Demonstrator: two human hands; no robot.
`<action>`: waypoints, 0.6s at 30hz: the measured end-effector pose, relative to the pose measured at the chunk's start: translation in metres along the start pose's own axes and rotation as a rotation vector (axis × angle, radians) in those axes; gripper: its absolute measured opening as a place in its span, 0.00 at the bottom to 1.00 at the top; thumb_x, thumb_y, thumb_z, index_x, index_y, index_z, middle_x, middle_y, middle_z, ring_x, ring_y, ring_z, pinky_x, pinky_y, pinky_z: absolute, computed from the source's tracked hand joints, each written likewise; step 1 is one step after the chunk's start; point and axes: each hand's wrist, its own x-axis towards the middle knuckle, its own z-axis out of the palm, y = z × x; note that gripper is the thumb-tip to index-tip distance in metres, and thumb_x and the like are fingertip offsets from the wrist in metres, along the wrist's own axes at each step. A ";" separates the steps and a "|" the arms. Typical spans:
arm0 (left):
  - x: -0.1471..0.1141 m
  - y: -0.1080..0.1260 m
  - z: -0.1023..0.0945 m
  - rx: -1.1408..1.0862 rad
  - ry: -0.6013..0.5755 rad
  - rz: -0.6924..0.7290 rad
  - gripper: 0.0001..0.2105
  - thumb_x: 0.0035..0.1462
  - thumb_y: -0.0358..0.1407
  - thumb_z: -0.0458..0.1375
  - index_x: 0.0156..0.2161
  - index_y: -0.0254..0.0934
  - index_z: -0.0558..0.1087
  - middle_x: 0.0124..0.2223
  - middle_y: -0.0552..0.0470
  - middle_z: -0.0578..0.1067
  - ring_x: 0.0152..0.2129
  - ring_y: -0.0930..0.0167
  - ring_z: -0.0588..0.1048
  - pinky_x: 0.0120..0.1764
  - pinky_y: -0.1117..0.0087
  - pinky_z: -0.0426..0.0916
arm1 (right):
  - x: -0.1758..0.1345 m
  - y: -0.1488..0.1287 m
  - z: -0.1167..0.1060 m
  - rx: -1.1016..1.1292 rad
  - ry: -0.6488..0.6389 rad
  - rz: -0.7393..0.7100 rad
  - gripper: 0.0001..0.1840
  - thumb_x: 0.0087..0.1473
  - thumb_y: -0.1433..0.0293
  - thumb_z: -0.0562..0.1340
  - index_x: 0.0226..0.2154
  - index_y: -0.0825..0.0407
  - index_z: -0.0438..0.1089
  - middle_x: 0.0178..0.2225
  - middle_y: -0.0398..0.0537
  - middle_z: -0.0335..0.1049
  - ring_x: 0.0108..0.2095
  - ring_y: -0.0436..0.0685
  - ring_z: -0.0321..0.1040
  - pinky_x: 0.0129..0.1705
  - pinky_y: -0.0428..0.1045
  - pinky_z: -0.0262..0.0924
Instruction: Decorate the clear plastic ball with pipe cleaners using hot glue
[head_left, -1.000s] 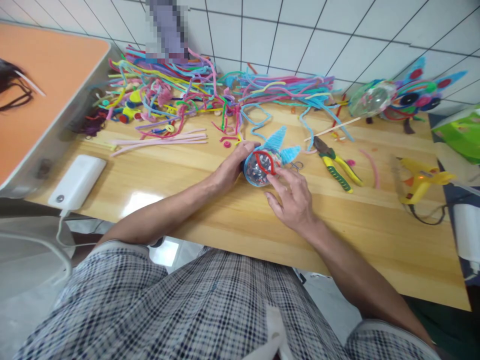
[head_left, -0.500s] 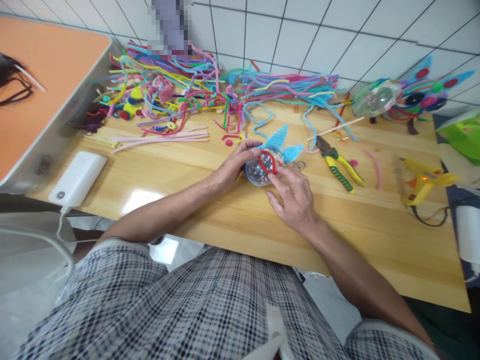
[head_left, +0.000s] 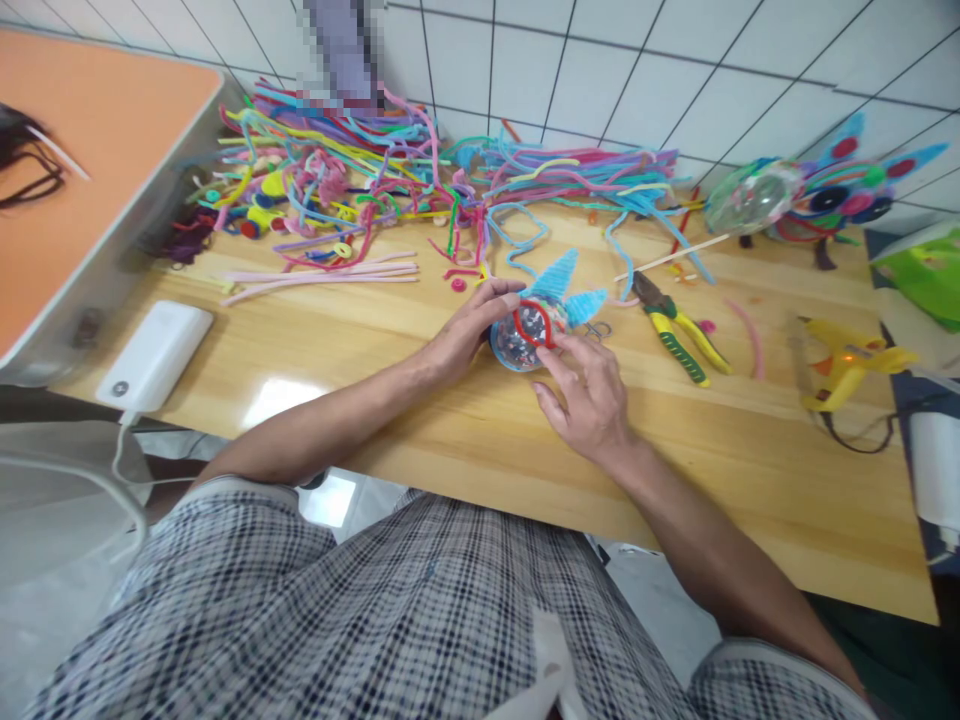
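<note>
Two hands work on a round, see-through plastic cup with a blue rim [head_left: 514,352] on the shiny wooden table [head_left: 450,440].
The left hand [head_left: 480,320] is curled around the left side of the cup and holds it. The right hand [head_left: 589,390] is half open, its thumb sticking out; its fingertips touch a bent red fuzzy loop [head_left: 549,325] on the cup, but I can't tell if they pinch it. The cup's round clear end faces the person. Two pointy, fuzzy blue ears [head_left: 556,276] stick out the other way, one toward the wall, one more to the right. So the long way of the toy slants from near left to far right. Pliers with yellow and green handles [head_left: 679,345] lie to its right.
</note>
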 end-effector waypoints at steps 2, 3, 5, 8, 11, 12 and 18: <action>0.000 -0.001 -0.001 0.006 -0.007 0.001 0.32 0.61 0.59 0.72 0.60 0.39 0.76 0.54 0.48 0.85 0.50 0.61 0.83 0.54 0.60 0.77 | 0.000 0.001 0.000 0.010 0.013 -0.004 0.46 0.74 0.68 0.70 0.85 0.30 0.56 0.68 0.56 0.78 0.64 0.75 0.81 0.67 0.78 0.82; -0.001 -0.001 -0.002 0.008 -0.011 0.002 0.32 0.62 0.58 0.72 0.61 0.39 0.77 0.54 0.48 0.85 0.50 0.61 0.83 0.54 0.61 0.77 | 0.000 0.001 0.000 0.017 0.014 -0.002 0.47 0.74 0.68 0.70 0.85 0.30 0.56 0.68 0.56 0.78 0.64 0.75 0.81 0.68 0.78 0.82; -0.001 -0.002 -0.004 0.009 -0.017 0.007 0.31 0.64 0.58 0.72 0.62 0.40 0.77 0.55 0.48 0.86 0.49 0.62 0.84 0.53 0.62 0.78 | -0.001 0.002 0.000 0.037 0.002 0.016 0.47 0.73 0.68 0.70 0.85 0.29 0.57 0.69 0.55 0.78 0.65 0.76 0.81 0.69 0.78 0.80; 0.000 -0.007 -0.009 0.011 -0.028 0.030 0.30 0.65 0.57 0.73 0.63 0.40 0.79 0.56 0.49 0.86 0.50 0.63 0.84 0.55 0.63 0.78 | -0.003 0.003 0.001 0.076 -0.017 0.052 0.45 0.73 0.67 0.71 0.84 0.27 0.59 0.71 0.54 0.77 0.67 0.77 0.80 0.72 0.80 0.78; 0.002 -0.012 -0.014 0.021 -0.044 0.053 0.29 0.66 0.57 0.74 0.62 0.41 0.80 0.58 0.49 0.87 0.54 0.62 0.84 0.60 0.62 0.79 | -0.006 0.005 0.001 0.073 -0.009 0.061 0.42 0.73 0.67 0.71 0.82 0.29 0.63 0.71 0.54 0.77 0.68 0.77 0.80 0.72 0.81 0.78; 0.002 -0.014 -0.015 0.025 -0.048 0.060 0.29 0.66 0.57 0.74 0.63 0.42 0.80 0.59 0.49 0.86 0.55 0.61 0.84 0.62 0.61 0.78 | -0.007 0.006 0.001 0.066 -0.009 0.062 0.40 0.73 0.67 0.71 0.81 0.29 0.65 0.71 0.54 0.78 0.68 0.77 0.80 0.72 0.81 0.79; 0.001 -0.023 -0.017 0.043 -0.042 0.104 0.33 0.64 0.62 0.76 0.63 0.44 0.79 0.59 0.50 0.84 0.58 0.61 0.82 0.64 0.60 0.76 | -0.005 0.010 0.000 0.083 0.027 0.052 0.41 0.72 0.70 0.71 0.81 0.33 0.66 0.71 0.55 0.79 0.68 0.75 0.81 0.72 0.77 0.80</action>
